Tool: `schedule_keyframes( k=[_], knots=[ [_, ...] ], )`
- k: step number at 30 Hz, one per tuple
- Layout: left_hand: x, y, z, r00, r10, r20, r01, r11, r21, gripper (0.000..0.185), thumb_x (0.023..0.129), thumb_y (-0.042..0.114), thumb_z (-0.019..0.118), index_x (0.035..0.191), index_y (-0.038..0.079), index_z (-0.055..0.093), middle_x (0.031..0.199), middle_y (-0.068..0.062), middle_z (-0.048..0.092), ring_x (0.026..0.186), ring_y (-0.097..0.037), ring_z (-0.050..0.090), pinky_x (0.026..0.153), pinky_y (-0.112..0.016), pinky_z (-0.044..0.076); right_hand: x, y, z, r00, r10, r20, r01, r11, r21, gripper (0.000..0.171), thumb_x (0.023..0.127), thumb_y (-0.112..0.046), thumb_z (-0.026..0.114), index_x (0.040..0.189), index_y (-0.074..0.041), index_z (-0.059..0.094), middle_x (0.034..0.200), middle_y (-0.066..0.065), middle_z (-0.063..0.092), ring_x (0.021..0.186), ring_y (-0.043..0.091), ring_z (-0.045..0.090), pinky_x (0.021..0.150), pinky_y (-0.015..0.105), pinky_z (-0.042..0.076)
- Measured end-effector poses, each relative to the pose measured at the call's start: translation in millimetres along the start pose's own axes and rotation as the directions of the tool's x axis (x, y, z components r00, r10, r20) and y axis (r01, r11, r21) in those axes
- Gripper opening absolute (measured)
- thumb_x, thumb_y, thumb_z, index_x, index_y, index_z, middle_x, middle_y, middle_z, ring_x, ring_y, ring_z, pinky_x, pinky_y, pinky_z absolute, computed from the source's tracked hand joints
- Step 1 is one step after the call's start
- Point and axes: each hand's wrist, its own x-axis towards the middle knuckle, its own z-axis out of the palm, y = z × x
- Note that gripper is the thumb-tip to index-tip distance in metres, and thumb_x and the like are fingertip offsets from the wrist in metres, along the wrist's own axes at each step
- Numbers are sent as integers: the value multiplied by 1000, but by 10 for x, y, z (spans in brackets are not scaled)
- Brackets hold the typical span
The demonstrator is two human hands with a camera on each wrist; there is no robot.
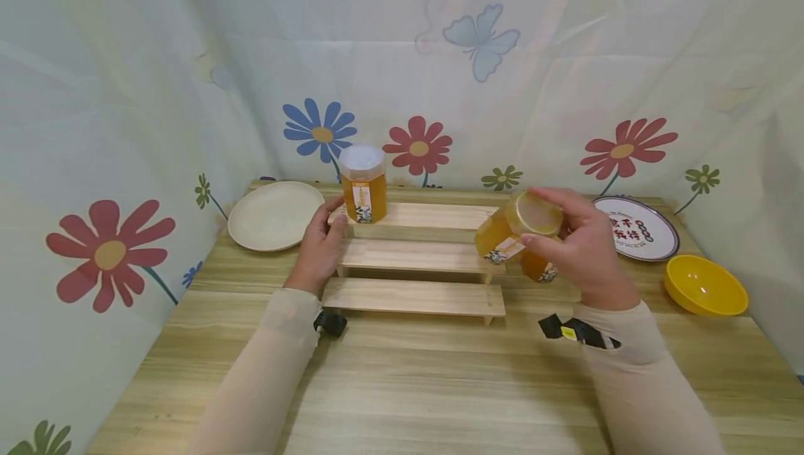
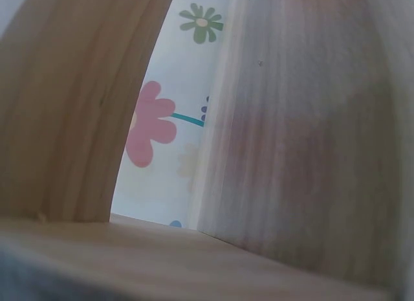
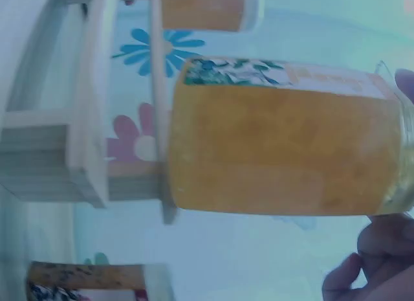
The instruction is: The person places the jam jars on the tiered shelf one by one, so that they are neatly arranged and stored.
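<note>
A three-step wooden rack stands on the table. My left hand holds its left end near the top step; the left wrist view is filled with the rack's boards, the hand itself unseen there. On the top step's left part sits an amber jar with a white lid and label. By its lid end, my right hand grips a second amber jar, tilted in the air near the rack's right end. Behind and below it, partly hidden, is a third amber jar, also visible low in the right wrist view.
A cream plate lies at the back left. At the back right is a white plate with a dark rim and red lettering, and a yellow bowl sits in front of it. A flower-printed curtain hangs behind the wooden table.
</note>
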Motion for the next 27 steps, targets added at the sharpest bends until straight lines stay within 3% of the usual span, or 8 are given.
schedule_keyframes(
  k=[6,12,18,21,27],
  knots=[
    [-15,2,-1,1000,12,8,-12,1000,3,49,115,34,44,162,22,41,109,-17,55,86,-21,49,78,-34,43,17,100,129,998,-52,-33,52,999,-1,60,77,17,81,134,2,70,128,2,69,98,13,67,82,18,58],
    [-7,-13,-11,999,32,1,-32,999,8,48,114,36,44,160,21,44,104,-13,54,84,-22,49,76,-34,44,3,96,182,998,-35,-56,35,999,-1,59,77,15,83,132,-3,73,129,5,69,94,14,65,76,17,57],
    [-1,-49,-10,1000,6,14,-6,1000,-11,48,115,35,43,161,22,41,112,-21,57,87,-22,52,77,-32,45,-27,151,321,1000,15,-20,-14,999,33,49,78,15,84,125,6,71,127,0,66,95,11,65,76,17,57],
    [0,-55,8,1000,-5,29,6,999,-42,48,115,31,42,162,21,40,108,-24,57,84,-21,52,75,-30,45,-51,159,376,999,7,-35,-5,999,53,47,76,18,83,121,10,71,128,1,67,97,11,67,78,17,57],
    [-63,154,-27,1000,-5,24,6,998,-55,47,115,19,43,161,12,41,89,-10,54,74,-16,49,69,-28,44,-46,50,384,989,-59,-133,73,992,107,50,76,22,80,123,12,69,130,6,69,104,15,69,87,18,57]
  ],
)
